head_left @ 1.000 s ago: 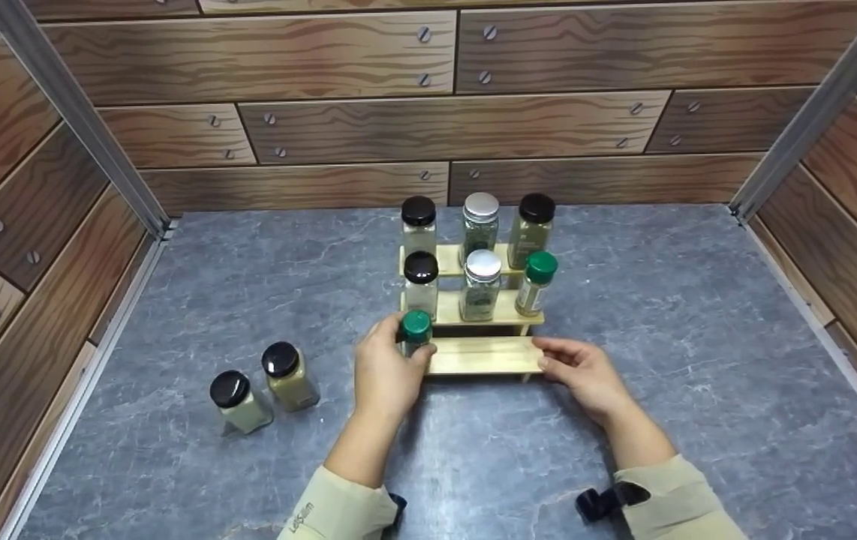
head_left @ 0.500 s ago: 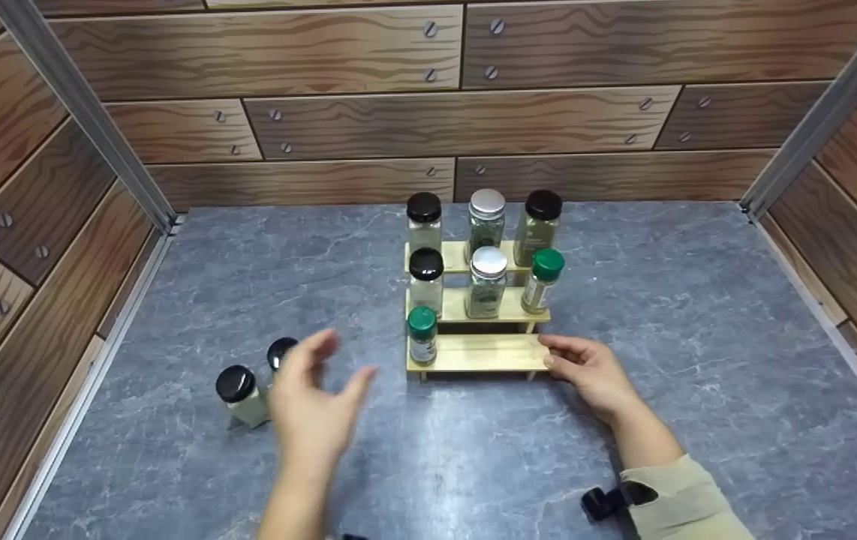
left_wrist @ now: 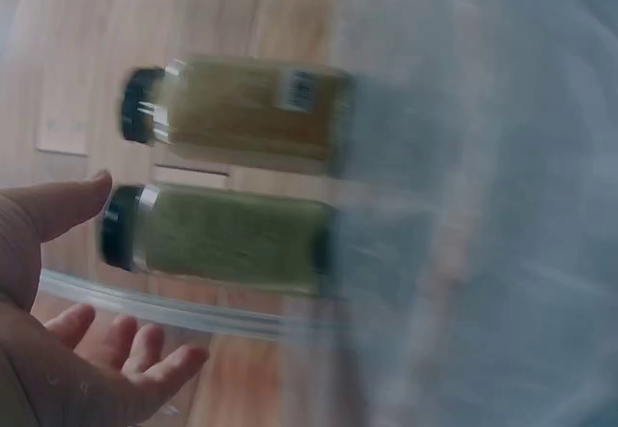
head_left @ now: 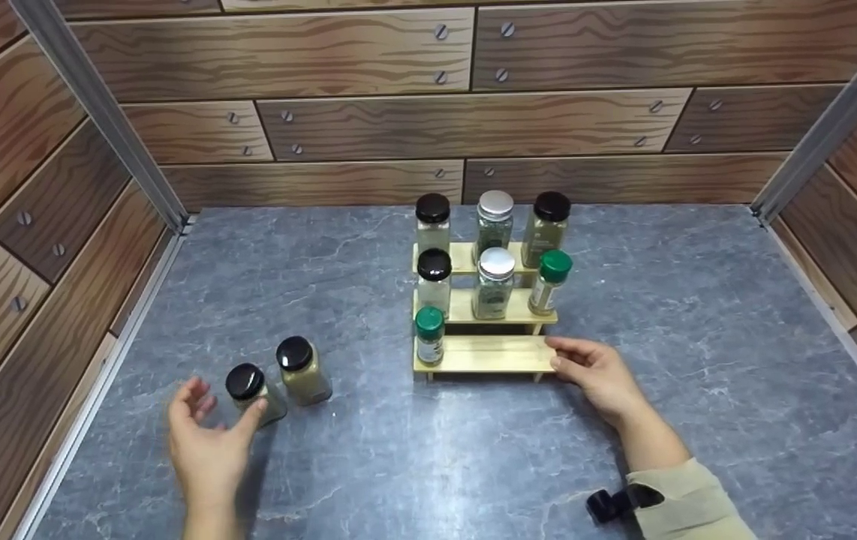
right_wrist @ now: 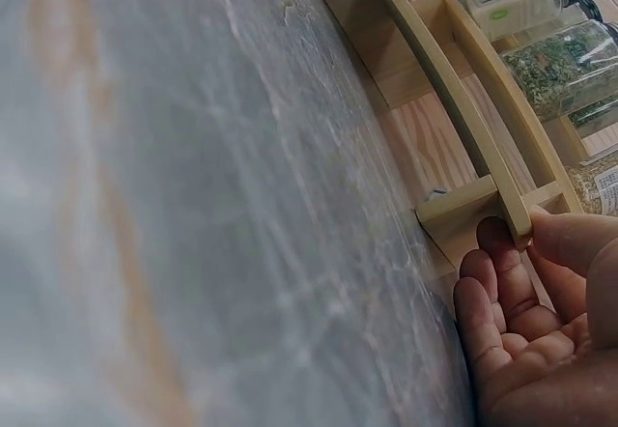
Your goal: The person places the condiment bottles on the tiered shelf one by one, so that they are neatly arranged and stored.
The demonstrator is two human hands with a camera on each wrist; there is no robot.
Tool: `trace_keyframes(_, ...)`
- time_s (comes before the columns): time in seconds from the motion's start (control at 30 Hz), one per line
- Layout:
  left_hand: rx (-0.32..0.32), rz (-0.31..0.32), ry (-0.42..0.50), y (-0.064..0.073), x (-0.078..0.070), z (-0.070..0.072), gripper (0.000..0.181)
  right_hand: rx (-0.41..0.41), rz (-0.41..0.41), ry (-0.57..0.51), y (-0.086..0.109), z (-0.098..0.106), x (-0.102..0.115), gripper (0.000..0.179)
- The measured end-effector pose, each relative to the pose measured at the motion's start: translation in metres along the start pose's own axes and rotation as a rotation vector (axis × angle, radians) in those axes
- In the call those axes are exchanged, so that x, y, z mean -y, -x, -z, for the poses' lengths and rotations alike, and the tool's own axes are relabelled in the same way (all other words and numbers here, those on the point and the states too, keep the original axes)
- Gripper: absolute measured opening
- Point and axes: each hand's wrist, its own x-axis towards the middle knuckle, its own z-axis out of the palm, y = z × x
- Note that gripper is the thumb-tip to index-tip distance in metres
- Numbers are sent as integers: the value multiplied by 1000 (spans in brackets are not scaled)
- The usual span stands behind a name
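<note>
My left hand (head_left: pixel 211 446), thumb and fingers spread, is beside a black-capped jar of pale green spice (left_wrist: pixel 232 236); the thumb overlaps the jar in the head view. Close to that jar stands another black-capped one with yellowish-brown powder (head_left: pixel 307 375). With thumb and fingertips my right hand (head_left: pixel 597 379) pinches the right end of the bottom step of a three-tier wooden spice rack (head_left: pixel 492 354). A small green-capped spice bottle (head_left: pixel 430 337) stands at the left of that step.
The rack's middle step holds a black-capped jar (head_left: pixel 434 281), a silver-capped jar (head_left: pixel 494 285) and a green-capped bottle (head_left: pixel 548 285). Three more jars stand on the top step, including a silver-capped one (head_left: pixel 494 225). Wood-patterned walls (head_left: pixel 368 127) enclose the grey marbled table (head_left: pixel 428 465).
My left hand has let go of the green-capped bottle on the bottom step and moved left to the pale green jar. My right hand keeps its hold on the rack.
</note>
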Motion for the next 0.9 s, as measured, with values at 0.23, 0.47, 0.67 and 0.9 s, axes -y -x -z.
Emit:
trace_keyframes(0.23, 215, 91, -17, -10, 19, -7, 86, 5, 4, -5, -1, 0, 1, 41)
trace_keyframes(0.47, 233, 109, -112, -14, 19, -14, 68, -5, 11, -19, -1, 0, 0, 40)
trace_keyframes(0.67, 78, 118, -87, -7, 17, -11, 67, 2, 4, -11, 0, 0, -1, 40)
trace_keyframes(0.9, -103, 11, -86, 13, -26, 2, 58, -5, -8, -1, 0, 0, 0, 40)
